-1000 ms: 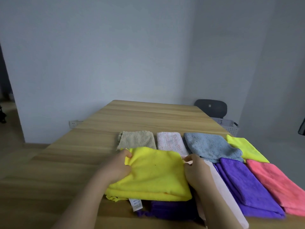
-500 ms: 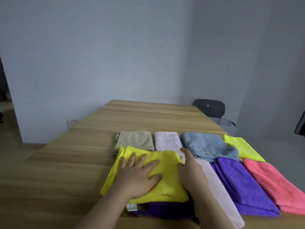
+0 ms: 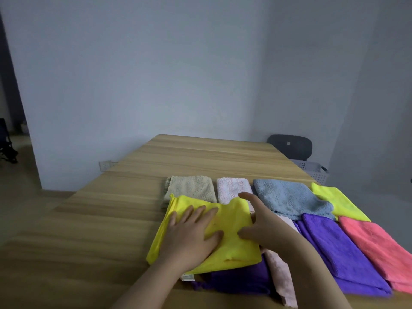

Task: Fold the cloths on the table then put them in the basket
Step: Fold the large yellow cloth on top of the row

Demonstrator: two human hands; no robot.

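A folded yellow cloth (image 3: pixel 234 221) lies on the wooden table (image 3: pixel 124 219) in front of me, on top of a dark purple cloth (image 3: pixel 240 279). My left hand (image 3: pixel 191 233) presses flat on the yellow cloth with fingers spread. My right hand (image 3: pixel 260 221) is at the cloth's right edge, fingers straight, thumb touching the cloth. A grey slotted basket (image 3: pixel 312 172) stands beyond the table's far right corner.
Other cloths lie on the table: beige (image 3: pixel 191 188), pale pink (image 3: pixel 231 188), blue (image 3: pixel 287 197), lime (image 3: pixel 336 201), purple (image 3: pixel 334 248), coral (image 3: pixel 379 246), and a light pink one (image 3: pixel 281 275) under my right arm. A dark chair (image 3: pixel 289 146) stands behind the basket.
Both hands let go of the yellow cloth's far corners. My left hand laid flat on the cloth and slid left; my right hand lifted at the right edge with its thumb out.
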